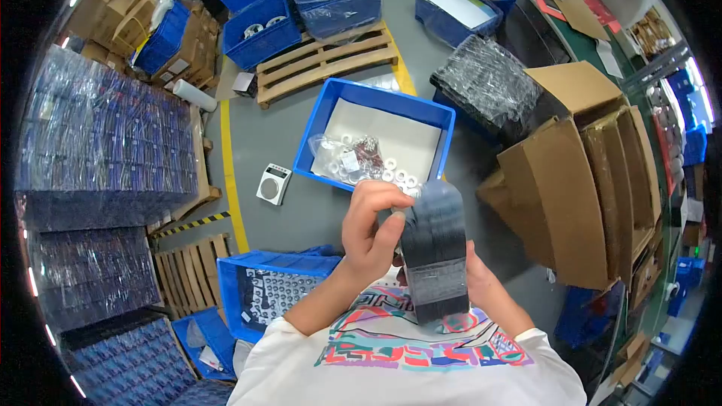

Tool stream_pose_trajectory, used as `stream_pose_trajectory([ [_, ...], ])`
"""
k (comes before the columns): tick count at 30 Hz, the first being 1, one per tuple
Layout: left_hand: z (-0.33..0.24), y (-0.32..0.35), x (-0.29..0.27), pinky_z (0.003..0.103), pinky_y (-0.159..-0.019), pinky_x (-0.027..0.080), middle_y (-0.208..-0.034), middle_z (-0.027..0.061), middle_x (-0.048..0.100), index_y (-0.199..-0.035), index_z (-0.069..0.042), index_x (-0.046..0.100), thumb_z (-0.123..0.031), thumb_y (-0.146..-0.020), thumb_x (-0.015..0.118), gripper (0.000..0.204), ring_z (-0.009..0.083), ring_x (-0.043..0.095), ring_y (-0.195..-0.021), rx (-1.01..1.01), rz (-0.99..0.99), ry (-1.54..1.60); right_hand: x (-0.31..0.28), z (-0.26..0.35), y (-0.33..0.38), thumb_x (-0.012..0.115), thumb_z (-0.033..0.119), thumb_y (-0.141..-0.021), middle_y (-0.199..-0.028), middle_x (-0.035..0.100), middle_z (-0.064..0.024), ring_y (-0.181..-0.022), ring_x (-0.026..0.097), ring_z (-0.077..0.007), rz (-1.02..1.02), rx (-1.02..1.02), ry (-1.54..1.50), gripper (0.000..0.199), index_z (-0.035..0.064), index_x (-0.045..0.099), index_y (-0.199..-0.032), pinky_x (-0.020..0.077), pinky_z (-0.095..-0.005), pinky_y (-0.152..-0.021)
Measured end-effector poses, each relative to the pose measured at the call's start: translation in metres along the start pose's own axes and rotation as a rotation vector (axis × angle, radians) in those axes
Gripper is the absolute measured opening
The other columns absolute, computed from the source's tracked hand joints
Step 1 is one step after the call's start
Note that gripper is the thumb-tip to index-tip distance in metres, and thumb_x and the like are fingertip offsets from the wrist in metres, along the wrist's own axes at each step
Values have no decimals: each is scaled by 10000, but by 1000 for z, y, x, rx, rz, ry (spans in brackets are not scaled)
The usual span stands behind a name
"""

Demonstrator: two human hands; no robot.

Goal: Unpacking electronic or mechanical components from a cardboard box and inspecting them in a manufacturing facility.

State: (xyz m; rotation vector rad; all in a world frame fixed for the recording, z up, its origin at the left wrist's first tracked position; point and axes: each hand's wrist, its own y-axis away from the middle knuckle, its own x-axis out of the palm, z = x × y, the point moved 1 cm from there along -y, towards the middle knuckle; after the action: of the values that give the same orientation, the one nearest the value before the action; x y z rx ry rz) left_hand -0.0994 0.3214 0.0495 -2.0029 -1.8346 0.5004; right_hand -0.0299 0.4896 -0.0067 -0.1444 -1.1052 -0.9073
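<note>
Close in front of my chest I hold a dark, oblong bundle (pixel 436 244) wrapped in clear plastic film, with a paler band across its lower part. The fingers and thumb of my left hand (pixel 372 222) pinch it at the upper left edge. My right hand (pixel 481 282) supports it from the right side, its fingers mostly hidden behind the bundle. Just beyond sits an open blue bin (pixel 301 154) lined with white sheet. Several white rings (pixel 400 175) and clear plastic bags (pixel 342 159) of small parts lie in its near end.
A small white scale (pixel 274 184) stands on the floor left of the bin. Another blue crate (pixel 233 293) with rows of small parts is at my left elbow. Large cardboard boxes (pixel 553 195) crowd the right. Wooden pallets (pixel 323 64), stacked crates (pixel 335 0) and film-wrapped stacks (pixel 105 135) lie around.
</note>
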Motion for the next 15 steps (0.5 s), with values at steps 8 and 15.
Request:
stream_pose_trajectory([
  [8, 1, 2, 1, 312, -783, 391, -896, 106, 542, -893, -16, 522, -44, -821, 526, 77, 207, 491, -838, -17, -40, 76, 3, 2, -1, 547, 778, -629, -1291, 435, -242, -1084, 545, -344, 4, 2, 22, 1072, 77, 283, -1397, 471, -430, -908],
  [15, -1, 1, 0, 289, -786, 384, -988, 135, 531, -884, -23, 496, -118, -867, 479, 98, 179, 467, -882, -16, -12, 47, 3, 1, -1, 544, 781, -631, -1295, 429, -239, -1103, 529, -356, -6, 13, 23, 1081, 71, 272, -1399, 466, -433, -909],
])
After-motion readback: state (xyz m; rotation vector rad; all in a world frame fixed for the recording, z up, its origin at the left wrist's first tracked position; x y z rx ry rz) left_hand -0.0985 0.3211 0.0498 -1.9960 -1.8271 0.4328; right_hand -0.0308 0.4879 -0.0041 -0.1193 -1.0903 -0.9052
